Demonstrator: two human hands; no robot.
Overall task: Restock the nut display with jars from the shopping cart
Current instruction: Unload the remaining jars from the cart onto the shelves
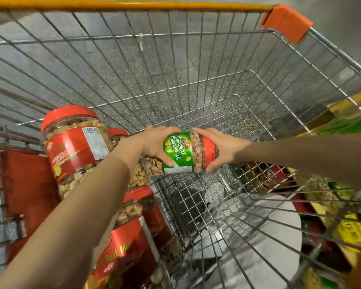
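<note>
left: clear plastic, red-lidded nut mix jars (75, 147) stacked in the wire shopping cart (196, 80), some hidden by a forearm (81, 205). centre: green-labelled pistachio jar (181, 153) held sideways over the cart, left hand (154, 144) gripping its base, right hand (223, 150) clasping its red lid (208, 151), likely to steady the lift. right: blurred yellow-green display stock (350, 228).

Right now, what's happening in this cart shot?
A person holds a pistachio jar sideways inside the shopping cart with both hands. The left hand grips its base end and the right hand grips its red lid end. Several red-labelled nut jars sit in the cart's left side, partly under the left arm. Shelved goods show blurred at the right edge.
</note>
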